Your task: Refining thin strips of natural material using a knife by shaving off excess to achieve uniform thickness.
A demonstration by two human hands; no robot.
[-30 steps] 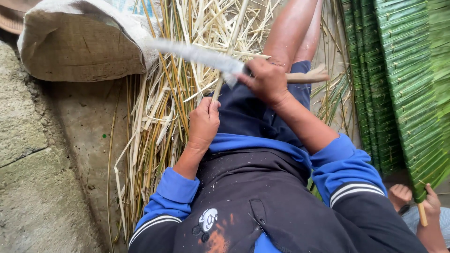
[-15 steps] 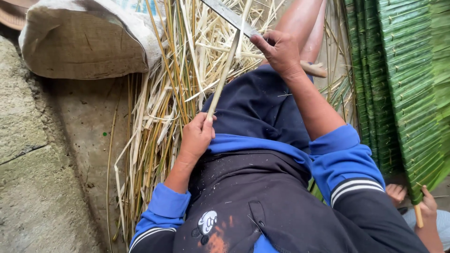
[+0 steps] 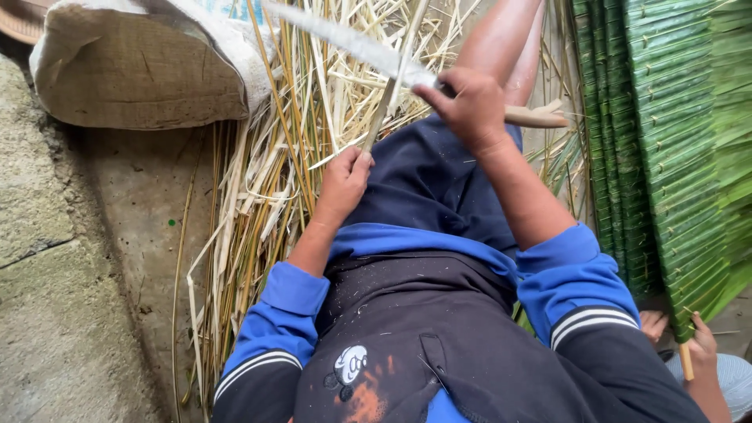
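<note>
— Running from lower left to upper right over the lap: thin pale split cane strip (image 3: 389, 98), clenched low by left hand (image 3: 345, 178).

— Crossing it, long grey machete blade (image 3: 356, 45), tip upper left; right hand (image 3: 470, 106) grasping wooden handle (image 3: 536, 117).

— Around?

— Tan woven sack (image 3: 133, 74), contents hidden; dry straw-coloured cane heap (image 3: 274, 157); stacked green leaf panels (image 3: 674, 141).

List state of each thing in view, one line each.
Left hand: closed around the stick.
Right hand: gripping the knife.
Knife: blade laid across the stick.
Stick: held upright.
Sack: lying on its side.
Woven green leaf panels: stacked.
</note>
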